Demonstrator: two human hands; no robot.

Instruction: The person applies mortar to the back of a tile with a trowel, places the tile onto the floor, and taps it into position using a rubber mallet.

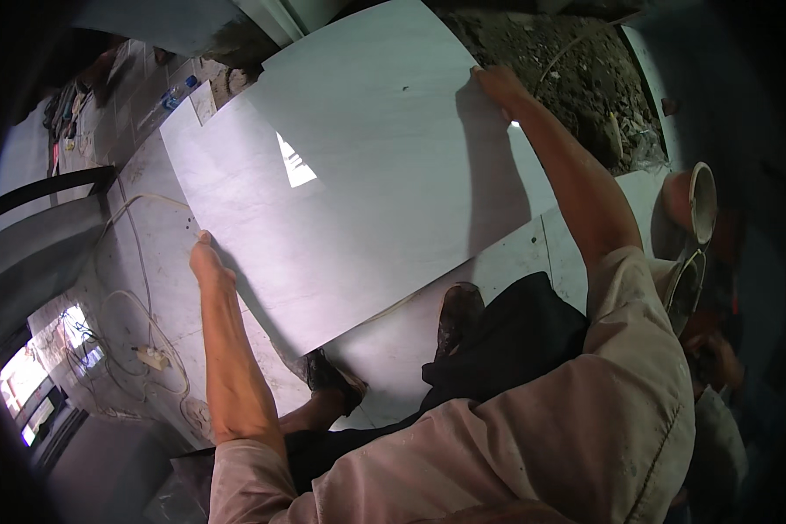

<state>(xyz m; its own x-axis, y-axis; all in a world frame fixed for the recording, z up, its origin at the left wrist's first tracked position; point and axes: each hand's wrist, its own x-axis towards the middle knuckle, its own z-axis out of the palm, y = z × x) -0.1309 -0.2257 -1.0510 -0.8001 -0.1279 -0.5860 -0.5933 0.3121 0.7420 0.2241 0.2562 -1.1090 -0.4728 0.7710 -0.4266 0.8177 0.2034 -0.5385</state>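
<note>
The left hand at 8 o'clock and the right hand at 1 o'clock grip the edges of a large grey floor tile. Their fingers curl behind it, hidden. A white cable at 9 o'clock fades into shadow.

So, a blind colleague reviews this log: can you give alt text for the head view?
A person holds a large pale tile by two opposite edges, left hand and right hand, above a tiled floor with white cables. Bare rubble lies beyond; a bucket stands at the right.
</note>
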